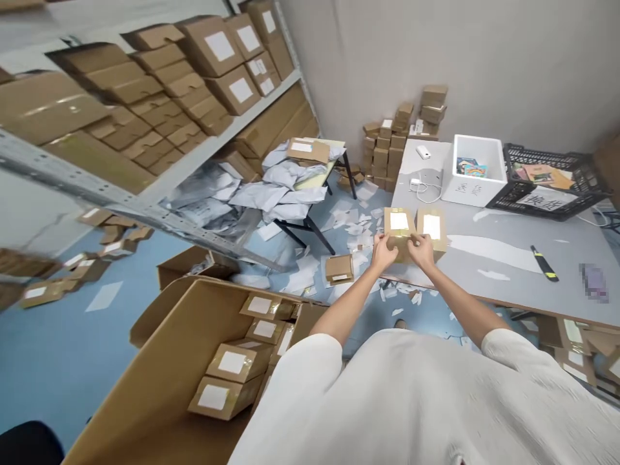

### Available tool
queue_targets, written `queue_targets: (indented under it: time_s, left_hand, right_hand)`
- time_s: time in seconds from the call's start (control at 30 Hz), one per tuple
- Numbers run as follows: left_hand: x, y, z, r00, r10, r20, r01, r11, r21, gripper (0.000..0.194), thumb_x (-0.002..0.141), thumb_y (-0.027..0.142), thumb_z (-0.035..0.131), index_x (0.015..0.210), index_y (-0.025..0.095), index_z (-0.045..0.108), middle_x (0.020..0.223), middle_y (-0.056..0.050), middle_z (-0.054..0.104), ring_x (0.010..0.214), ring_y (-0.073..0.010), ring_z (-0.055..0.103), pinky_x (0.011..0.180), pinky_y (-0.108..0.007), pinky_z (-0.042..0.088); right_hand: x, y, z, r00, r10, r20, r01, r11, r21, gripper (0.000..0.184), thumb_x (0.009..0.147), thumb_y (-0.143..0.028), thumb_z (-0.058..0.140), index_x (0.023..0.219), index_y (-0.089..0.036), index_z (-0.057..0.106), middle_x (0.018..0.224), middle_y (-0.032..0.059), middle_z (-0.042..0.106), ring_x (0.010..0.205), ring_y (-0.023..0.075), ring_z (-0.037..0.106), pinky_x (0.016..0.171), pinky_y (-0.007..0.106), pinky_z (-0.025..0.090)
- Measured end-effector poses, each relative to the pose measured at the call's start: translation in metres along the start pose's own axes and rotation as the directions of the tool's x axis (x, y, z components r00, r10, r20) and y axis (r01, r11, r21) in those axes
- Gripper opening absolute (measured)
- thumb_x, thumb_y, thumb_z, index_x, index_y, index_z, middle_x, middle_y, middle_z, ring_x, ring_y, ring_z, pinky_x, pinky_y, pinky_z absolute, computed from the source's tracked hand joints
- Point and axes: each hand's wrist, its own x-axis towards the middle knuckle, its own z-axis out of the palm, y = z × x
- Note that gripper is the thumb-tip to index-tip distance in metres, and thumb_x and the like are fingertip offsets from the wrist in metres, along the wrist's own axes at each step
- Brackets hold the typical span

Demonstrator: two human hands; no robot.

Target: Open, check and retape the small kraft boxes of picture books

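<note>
Two small cardboard boxes with white labels are side by side at the table's left edge: a left box [393, 237] and a right box [438, 240]. My left hand [384, 253] is closed on the near left side of the left box, fingers bent against it. Around that box's near right corner, beside the gap between the two, my right hand [421, 252] has its fingers curled and pressed in. Whether the right hand also touches the right box cannot be made out. Clear tape shines on the left box, and part of its near face is behind my fingers.
On the grey table [465, 252] are a white foam bin [472, 188], a black crate [547, 210] and a utility knife [544, 263]. A large open carton [159, 361] of labelled boxes stands at my left. Paper scraps litter the floor; shelves [232, 129] hold more boxes.
</note>
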Motion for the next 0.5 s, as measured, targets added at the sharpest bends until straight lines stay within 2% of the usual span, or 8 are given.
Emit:
queue_targets:
  time_s: [0.13,0.27,0.4,0.5]
  left_hand:
    - [0.018,0.000,0.033,0.995,0.032,0.096,-0.032,0.999,-0.001,0.067,0.084,0.018,0.074,0.150,0.020,0.065,0.155,-0.016,0.055,0.148,-0.0308,0.057,0.131,-0.044,0.044]
    - [0.026,-0.003,0.055,0.975,0.056,0.216,-0.069,0.996,0.049,0.070,0.084,0.017,0.073,0.153,0.020,0.062,0.165,-0.017,0.052,0.155,-0.0313,0.051,0.133,-0.045,0.040]
    - [0.026,-0.007,0.067,0.934,0.044,0.354,-0.075,0.994,0.075,0.068,0.085,0.017,0.072,0.152,0.016,0.061,0.167,-0.020,0.051,0.158,-0.0327,0.049,0.134,-0.048,0.039]
    - [0.023,-0.012,0.066,0.930,0.027,0.366,-0.055,0.996,0.067,0.068,0.086,0.019,0.071,0.153,0.014,0.060,0.171,-0.022,0.046,0.164,-0.0334,0.041,0.135,-0.048,0.035]
  right_hand:
    - [0.006,0.037,-0.011,0.999,0.043,0.004,-0.043,0.998,-0.036,0.051,0.090,-0.040,0.058,0.129,-0.017,0.081,0.121,0.0151,0.064,0.112,0.0322,0.068,0.108,0.048,0.056]
    - [0.006,0.064,-0.021,0.998,0.063,0.027,-0.060,0.992,-0.114,0.049,0.091,-0.038,0.058,0.128,-0.016,0.080,0.125,0.0173,0.065,0.117,0.0341,0.065,0.110,0.049,0.054]
    - [0.005,0.075,-0.026,0.991,0.050,0.121,-0.025,0.979,-0.200,0.042,0.091,-0.031,0.057,0.121,-0.018,0.082,0.128,0.0178,0.068,0.127,0.0371,0.061,0.117,0.054,0.049]
    - [0.004,0.070,-0.021,0.986,0.033,0.162,0.003,0.976,-0.216,0.041,0.091,-0.027,0.058,0.124,-0.019,0.082,0.136,0.0177,0.067,0.132,0.0376,0.059,0.119,0.055,0.046]
